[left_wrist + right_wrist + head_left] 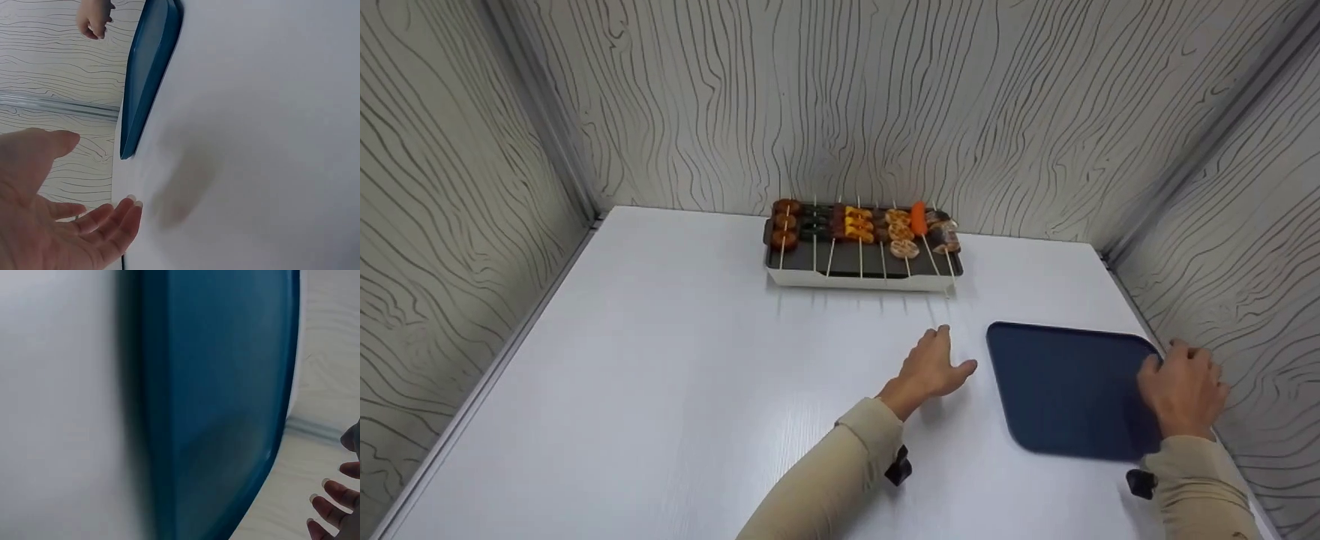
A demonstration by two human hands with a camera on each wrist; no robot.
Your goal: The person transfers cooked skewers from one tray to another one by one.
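Observation:
A dark blue tray (1072,390) lies flat at the right of the white table. My left hand (930,366) hovers over the table just left of the tray, thumb spread and fingers loosely bent, holding nothing. In the left wrist view the palm of that left hand (67,208) shows bare, apart from the tray (149,73). Above the tray's right edge is my right hand (1183,386), its fingers relaxed and nothing in them. The right wrist view shows the right hand's fingers (334,498) spread, with a gap between them and the tray rim (292,354).
A grill (855,281) with a dark plate and pale base stands at the back of the table (660,360). Several skewers lie across it, among them an orange sausage skewer (919,219) and a yellow one (859,225). Wood-patterned panels (810,105) enclose the table.

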